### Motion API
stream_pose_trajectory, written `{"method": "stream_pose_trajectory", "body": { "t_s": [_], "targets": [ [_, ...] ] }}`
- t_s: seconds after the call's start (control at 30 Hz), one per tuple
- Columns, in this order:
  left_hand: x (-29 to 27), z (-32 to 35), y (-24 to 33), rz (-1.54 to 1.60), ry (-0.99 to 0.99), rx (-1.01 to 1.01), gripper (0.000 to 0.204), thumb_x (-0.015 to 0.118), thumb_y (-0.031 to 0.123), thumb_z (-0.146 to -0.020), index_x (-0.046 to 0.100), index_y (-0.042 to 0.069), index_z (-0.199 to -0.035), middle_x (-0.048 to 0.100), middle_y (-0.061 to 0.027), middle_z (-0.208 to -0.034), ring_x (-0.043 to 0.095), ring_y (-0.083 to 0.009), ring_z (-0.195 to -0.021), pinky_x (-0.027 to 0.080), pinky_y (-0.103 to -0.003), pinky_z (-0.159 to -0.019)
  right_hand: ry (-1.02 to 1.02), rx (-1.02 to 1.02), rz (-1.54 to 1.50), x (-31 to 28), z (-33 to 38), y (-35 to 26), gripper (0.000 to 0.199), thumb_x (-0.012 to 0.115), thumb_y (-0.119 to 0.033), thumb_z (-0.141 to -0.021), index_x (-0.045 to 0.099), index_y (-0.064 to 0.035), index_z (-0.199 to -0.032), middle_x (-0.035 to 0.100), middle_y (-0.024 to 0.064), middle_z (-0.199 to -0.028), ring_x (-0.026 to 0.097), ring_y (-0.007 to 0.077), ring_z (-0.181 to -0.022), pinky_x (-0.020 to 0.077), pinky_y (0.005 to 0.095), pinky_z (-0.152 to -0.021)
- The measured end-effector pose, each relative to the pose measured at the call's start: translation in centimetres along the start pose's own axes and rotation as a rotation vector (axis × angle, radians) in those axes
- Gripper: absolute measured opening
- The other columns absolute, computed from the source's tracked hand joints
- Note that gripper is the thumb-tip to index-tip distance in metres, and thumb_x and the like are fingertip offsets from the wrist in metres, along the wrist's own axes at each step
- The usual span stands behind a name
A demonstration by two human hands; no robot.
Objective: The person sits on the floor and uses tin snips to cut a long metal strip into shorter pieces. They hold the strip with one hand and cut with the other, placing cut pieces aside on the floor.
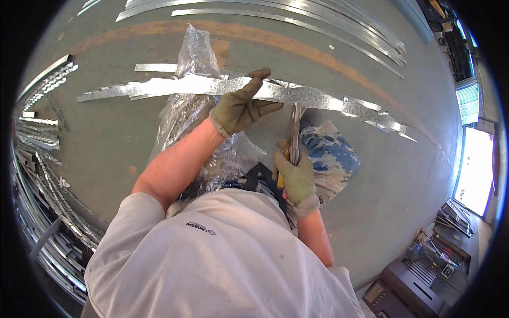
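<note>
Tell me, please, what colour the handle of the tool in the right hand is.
The handle looks yellow, best seen in the head view.

Metal strip [302, 96] across plastic wrap [233, 153], profiles [328, 15] beyond, metal bundles [61, 206] left, doorway [474, 169] far right

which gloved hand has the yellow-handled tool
The right hand, closed around the tool; the left hand, fingers spread, is at the metal strip.

Gloved left grip [245, 107] near twelve o'clock, spread against shiny metal strips [305, 97], gloved right grip [295, 172] toward three around yellow-handled tool [294, 130], crumpled plastic film [179, 117] toward ten, metal lengths [41, 132] at nine.
</note>
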State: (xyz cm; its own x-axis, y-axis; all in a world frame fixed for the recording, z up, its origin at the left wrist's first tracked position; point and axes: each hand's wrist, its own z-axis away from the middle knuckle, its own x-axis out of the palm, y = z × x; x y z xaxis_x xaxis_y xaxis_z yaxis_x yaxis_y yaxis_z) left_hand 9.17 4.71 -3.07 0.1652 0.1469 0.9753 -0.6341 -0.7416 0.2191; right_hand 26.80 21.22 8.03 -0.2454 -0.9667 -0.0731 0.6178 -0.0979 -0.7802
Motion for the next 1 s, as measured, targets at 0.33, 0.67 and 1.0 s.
{"method": "stream_pose_trajectory", "body": {
  "t_s": [0.33, 0.67, 1.0],
  "targets": [
    [0.7, 0.6, 0.1, 0.023, -0.015, 0.02, 0.042, 0.057, 0.026, -0.12, 0.058, 0.016, -0.162, 0.066, -0.0166, -0.159, 0.068, -0.0395, -0.143, 0.06, -0.059, -0.12, -0.317, 0.112, -0.319, -2.1, 1.2, -1.2, 0.047, 0.075, -0.015, -0.106, 0.065, 0.0077, -0.146, 0.074, 0.0157, -0.106, 0.072, 0.0231, -0.076, 0.0568, 0.0364, -0.063],
    [0.0, 0.4, 0.3, -0.038, -0.028, 0.02, 0.041, 0.057, 0.028, -0.121, 0.059, 0.021, -0.161, 0.065, -0.0182, -0.16, 0.067, -0.0392, -0.145, 0.061, -0.057, -0.119, -0.811, 0.109, -0.928, -1.8, -1.7, 2.8, 0.061, 0.078, -0.025, -0.103, 0.061, 0.0055, -0.153, 0.073, 0.0168, -0.108, 0.073, 0.029, -0.079, 0.0618, 0.0454, -0.067],
    [0.6, 0.2, 0.4, -0.024, 0.033, -0.019, 0.052, 0.06, 0.04, -0.119, 0.055, 0.013, -0.163, 0.067, -0.0089, -0.154, 0.073, -0.0371, -0.135, 0.059, -0.058, -0.12, -0.455, 0.139, -0.529, -2.3, 0.2, -0.6, 0.053, 0.072, -0.022, -0.111, 0.058, 0.0045, -0.155, 0.076, 0.0167, -0.122, 0.078, 0.0274, -0.097, 0.065, 0.0427, -0.081]
  ]
}}
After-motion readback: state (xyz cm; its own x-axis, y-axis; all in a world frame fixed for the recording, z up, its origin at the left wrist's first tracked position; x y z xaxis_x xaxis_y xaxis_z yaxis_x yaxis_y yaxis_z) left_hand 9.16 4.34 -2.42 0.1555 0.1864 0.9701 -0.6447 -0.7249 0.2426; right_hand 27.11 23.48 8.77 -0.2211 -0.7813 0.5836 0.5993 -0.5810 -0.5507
